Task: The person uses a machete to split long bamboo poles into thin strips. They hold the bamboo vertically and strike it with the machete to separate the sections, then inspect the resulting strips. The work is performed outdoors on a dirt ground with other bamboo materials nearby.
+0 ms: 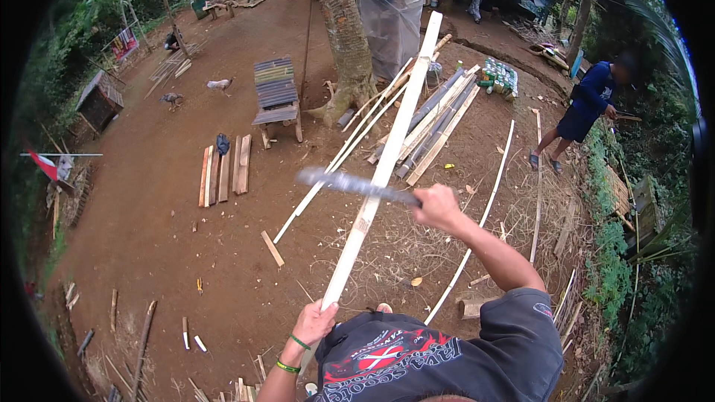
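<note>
My left hand [314, 323] grips the near end of a long, pale split bamboo slat [399, 126], which slants up and away to the right. A node shows partway along it. In my right hand [439, 208] is the handle of a machete [339, 182]. Its dark blade, blurred by motion, points left and crosses over the slat about midway. Whether the edge touches the bamboo I cannot tell. Both hands are closed. Green bands ring my left wrist.
Split bamboo lengths [439, 126] lie in a pile ahead, by a palm trunk [344, 22]. A small slatted bench [275, 89] and short boards [224, 171] are to the left. At right, a person in dark blue [592, 100] stands. A thin strip [484, 216] lies beside me.
</note>
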### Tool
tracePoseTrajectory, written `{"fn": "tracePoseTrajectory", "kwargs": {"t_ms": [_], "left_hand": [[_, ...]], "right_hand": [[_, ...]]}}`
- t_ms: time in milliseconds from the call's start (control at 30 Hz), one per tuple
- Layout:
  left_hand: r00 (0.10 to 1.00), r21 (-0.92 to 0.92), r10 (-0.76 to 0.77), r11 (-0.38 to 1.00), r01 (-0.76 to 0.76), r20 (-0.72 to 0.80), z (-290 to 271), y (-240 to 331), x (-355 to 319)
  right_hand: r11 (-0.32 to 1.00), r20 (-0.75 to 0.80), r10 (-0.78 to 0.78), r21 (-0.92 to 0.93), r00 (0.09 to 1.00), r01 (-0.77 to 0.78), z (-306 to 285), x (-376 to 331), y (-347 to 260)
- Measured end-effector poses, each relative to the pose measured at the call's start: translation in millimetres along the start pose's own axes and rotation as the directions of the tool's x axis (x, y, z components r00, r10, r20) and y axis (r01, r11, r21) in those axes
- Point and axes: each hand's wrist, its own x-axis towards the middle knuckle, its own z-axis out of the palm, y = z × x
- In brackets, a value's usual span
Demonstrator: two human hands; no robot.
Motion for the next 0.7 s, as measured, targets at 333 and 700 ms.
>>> {"fn": "tracePoseTrajectory", "kwargs": {"t_ms": [333,700], "left_hand": [[0.991,0.003,-0.129,0.992,0.129,0.017,-27,-42,-61],[0.953,-0.226,-0.071,0.964,0.142,0.294,-91,-53,-58]], "right_hand": [[0.909,-0.403,0.395,0.041,0.826,-0.414,-41,38,140],[0.969,-0.184,0.222,0.152,0.957,-0.196,57,-30,-17]]}}
